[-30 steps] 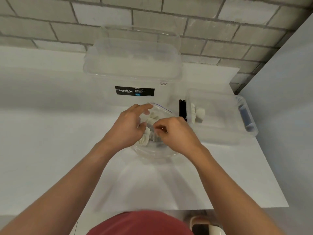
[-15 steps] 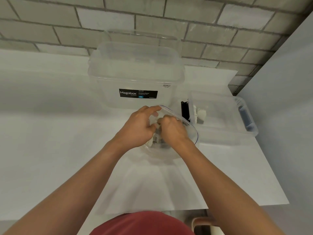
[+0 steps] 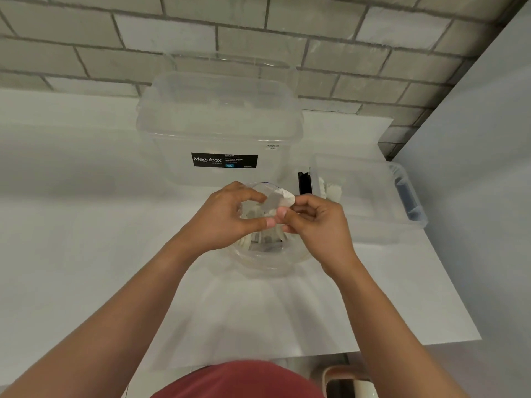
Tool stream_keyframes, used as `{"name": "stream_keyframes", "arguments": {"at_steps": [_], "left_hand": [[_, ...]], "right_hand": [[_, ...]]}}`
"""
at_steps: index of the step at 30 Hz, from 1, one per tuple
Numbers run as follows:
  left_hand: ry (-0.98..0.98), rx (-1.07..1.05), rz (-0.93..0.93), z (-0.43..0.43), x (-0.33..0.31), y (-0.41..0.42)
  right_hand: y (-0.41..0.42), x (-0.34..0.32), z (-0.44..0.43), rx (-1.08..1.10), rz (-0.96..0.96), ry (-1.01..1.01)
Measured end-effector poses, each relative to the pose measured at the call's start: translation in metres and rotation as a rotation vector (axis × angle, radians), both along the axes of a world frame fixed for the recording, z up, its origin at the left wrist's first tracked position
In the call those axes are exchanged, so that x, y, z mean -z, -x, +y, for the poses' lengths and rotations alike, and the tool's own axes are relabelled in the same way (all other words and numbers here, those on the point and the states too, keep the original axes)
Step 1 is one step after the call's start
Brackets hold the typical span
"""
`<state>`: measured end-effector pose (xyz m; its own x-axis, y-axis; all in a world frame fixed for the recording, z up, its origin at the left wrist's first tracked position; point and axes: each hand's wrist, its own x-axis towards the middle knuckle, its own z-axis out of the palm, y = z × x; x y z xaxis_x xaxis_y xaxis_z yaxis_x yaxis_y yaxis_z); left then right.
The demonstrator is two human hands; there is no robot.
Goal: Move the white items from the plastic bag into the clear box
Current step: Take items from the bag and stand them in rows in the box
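A crumpled white item, by its look light and soft enough to lift by any bunched fold, is pinched at the mouth of the clear plastic bag at centre frame, the right hand closing its grip on it with thumb and fingertips. The left hand grips the limp, probably slippery bag rim. At right on the white bench, the small clear box already holds white pieces; a lidded Megabox container stands behind.

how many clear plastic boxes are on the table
2 for sure: the tall Megabox tub at the back centre, and the low box to its right, white items inside. A further clear shape behind the tub may be another.
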<state>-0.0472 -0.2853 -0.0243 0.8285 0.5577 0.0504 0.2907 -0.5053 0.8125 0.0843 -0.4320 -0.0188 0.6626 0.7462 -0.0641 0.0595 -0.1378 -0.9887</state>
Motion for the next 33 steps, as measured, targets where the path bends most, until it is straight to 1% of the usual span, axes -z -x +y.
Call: {"name": "stream_keyframes", "arguments": {"at_steps": [2, 6, 9, 12, 14, 17, 20, 23, 26, 28, 30, 33], "left_hand": [[-0.027, 0.003, -0.009, 0.0, 0.003, -0.003], [-0.067, 0.022, 0.023, 0.003, 0.006, -0.003], [-0.112, 0.051, 0.052, 0.003, 0.005, -0.003], [-0.106, 0.025, 0.056, 0.0, 0.002, -0.005], [-0.078, -0.011, 0.053, -0.002, 0.002, -0.005], [-0.069, -0.073, 0.028, -0.004, 0.003, -0.004], [-0.059, -0.136, 0.006, -0.004, 0.004, -0.005], [-0.065, -0.16, 0.004, -0.006, 0.004, -0.006], [-0.072, -0.17, 0.012, -0.006, 0.004, -0.008], [-0.077, -0.18, 0.012, -0.006, 0.003, -0.009], [-0.079, -0.192, 0.014, -0.005, 0.003, -0.009], [-0.081, -0.209, 0.015, -0.004, 0.004, -0.008]], "right_hand": [[0.0, 0.001, -0.001, -0.03, -0.016, 0.012], [-0.007, -0.007, -0.006, -0.081, -0.236, 0.107], [-0.014, -0.02, -0.008, -0.122, -0.304, 0.105], [-0.025, -0.029, -0.009, -0.156, -0.497, 0.15], [-0.038, -0.037, -0.012, -0.127, -0.585, 0.156], [-0.068, -0.055, -0.019, -0.03, -0.609, 0.154], [-0.108, -0.06, -0.022, 0.103, -0.74, 0.21], [-0.146, -0.045, -0.015, 0.146, -0.838, 0.305], [-0.174, -0.02, -0.003, 0.041, -0.906, 0.496], [-0.189, 0.0, 0.005, -0.076, -0.887, 0.688], [-0.201, 0.017, 0.011, -0.172, -0.829, 0.846], [-0.208, 0.032, 0.019, -0.25, -0.771, 0.931]]}}
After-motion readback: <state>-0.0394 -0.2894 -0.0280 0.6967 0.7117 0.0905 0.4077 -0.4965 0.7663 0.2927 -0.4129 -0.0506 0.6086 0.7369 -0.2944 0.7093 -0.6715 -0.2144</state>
